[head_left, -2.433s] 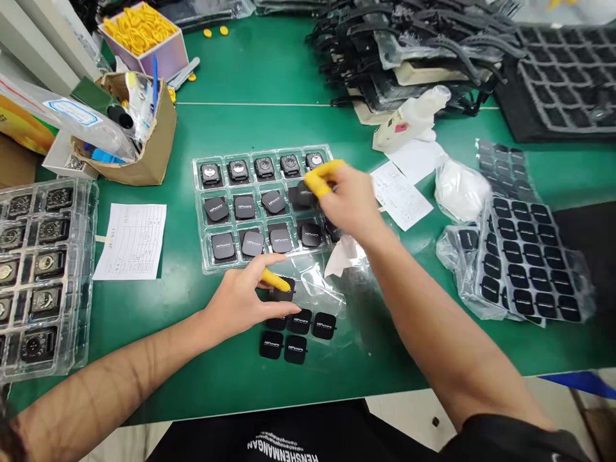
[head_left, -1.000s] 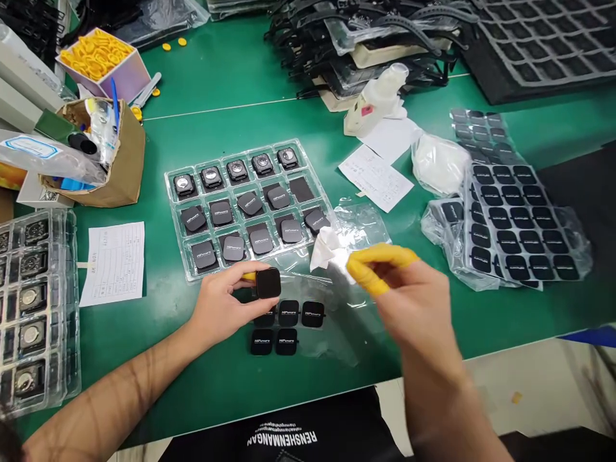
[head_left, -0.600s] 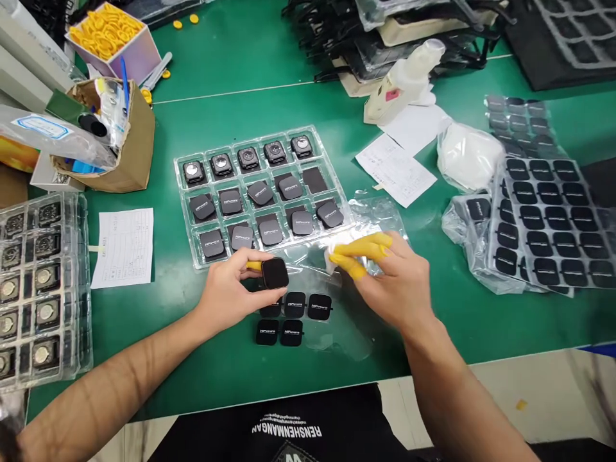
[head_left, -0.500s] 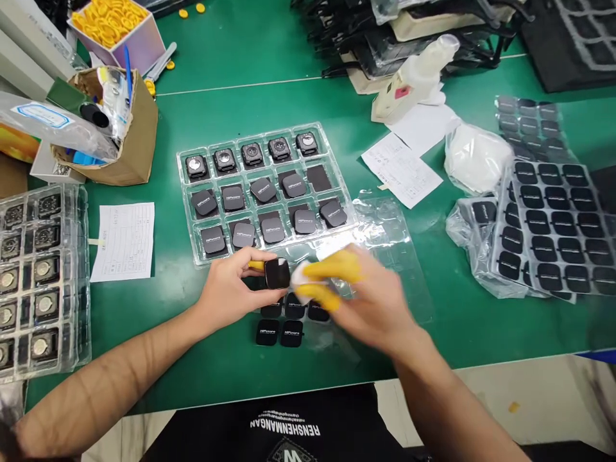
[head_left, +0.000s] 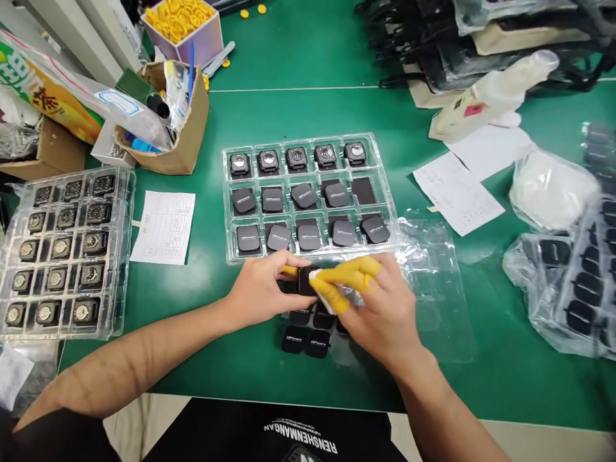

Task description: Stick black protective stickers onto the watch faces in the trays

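My left hand (head_left: 262,289) is closed around the edges of a black square watch case (head_left: 306,281), its dark glossy face turned up. In my right hand (head_left: 380,301), yellow finger cots cover the fingertips, which pinch a small white cloth (head_left: 327,294) against the watch case's right side. Below both hands lie several black square stickers (head_left: 294,340) with white lettering, partly hidden by my right hand. Just beyond is a clear plastic tray (head_left: 283,260) with watch cases in the back row and lettered black squares in the two nearer rows.
A second tray of watch cases (head_left: 61,247) sits at left beside a paper slip (head_left: 168,228). Behind stand a cardboard box (head_left: 197,122) and a box of yellow finger cots (head_left: 212,38). At right are a white bottle (head_left: 495,96), papers (head_left: 462,196) and bagged sticker sheets (head_left: 543,289).
My right hand has brought the white cloth from beside the watch case onto it. The camera view has shifted left, so the table's things appear farther right.
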Demonstrator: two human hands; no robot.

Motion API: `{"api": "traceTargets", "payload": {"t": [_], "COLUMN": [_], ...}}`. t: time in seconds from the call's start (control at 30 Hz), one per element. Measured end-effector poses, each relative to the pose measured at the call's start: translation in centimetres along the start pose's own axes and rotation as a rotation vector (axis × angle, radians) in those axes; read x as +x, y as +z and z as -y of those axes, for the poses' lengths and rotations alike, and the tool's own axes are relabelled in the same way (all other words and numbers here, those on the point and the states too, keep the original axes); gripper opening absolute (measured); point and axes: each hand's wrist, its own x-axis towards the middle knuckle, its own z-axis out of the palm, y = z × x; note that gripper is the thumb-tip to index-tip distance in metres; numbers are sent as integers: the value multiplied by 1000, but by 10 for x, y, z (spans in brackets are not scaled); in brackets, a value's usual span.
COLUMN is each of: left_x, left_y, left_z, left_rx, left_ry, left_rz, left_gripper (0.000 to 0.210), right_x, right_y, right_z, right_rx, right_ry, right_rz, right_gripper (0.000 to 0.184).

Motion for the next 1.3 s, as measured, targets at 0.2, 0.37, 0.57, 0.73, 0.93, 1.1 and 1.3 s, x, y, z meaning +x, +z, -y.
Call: {"api": "traceTargets", "payload": {"t": [0.2,0.37,0.57,0.73,0.93,1.1,1.3], "left_x": [-3,-5,-4,-6,-8,-9,-9], "left_y": [0,0,-1,0,1,2,2], "left_z": [1,1,-1,2,4,1,-5], "left_rx": [54,248,280,348,382,371,323], "left_ry": [146,576,737,805,830,794,706], "left_rz": [-42,-83,-71,-47,-55,-49,-4], "left_gripper": [38,38,42,36,32,38,32], "right_x": [-9,-19,-13,-6,-8,-10,-5], "right_y": [-17,-33,-21,-28,-32,-23,-14], "right_z": [-11,5,9,4,8,15,15], "right_rx": [-430,-209,208,130,104,73,-101], "right_ry": [132,242,498,560,528,542,388], "right_rz": [-89,2,125,93,147,-47,-208], "right_gripper": [4,37,31,15,15,6,11]}}
